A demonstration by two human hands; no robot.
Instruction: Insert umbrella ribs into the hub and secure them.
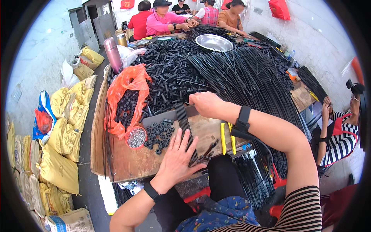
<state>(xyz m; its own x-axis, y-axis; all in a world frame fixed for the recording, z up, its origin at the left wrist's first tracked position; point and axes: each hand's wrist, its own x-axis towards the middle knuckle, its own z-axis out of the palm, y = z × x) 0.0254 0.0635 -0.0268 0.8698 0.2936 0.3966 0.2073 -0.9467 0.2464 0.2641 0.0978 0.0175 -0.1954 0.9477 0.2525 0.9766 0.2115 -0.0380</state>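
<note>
My left hand lies with fingers spread over the lower part of a flat row of thin black rods at the table's front edge. Just beside its thumb are dark rod ends with fittings. My right hand is closed in a fist next to the rods' upper end; what its fingers hold is hidden. Left of the rods, small black rings lie in a loose heap. A red dish of small silvery pieces sits beside them. Pliers with yellow handles rest below my right wrist.
Black tube-like parts are piled across the table, with long black rods to the right. An orange bag, a pink thermos and a metal basin stand around. Yellow sacks line the left. Several people work nearby.
</note>
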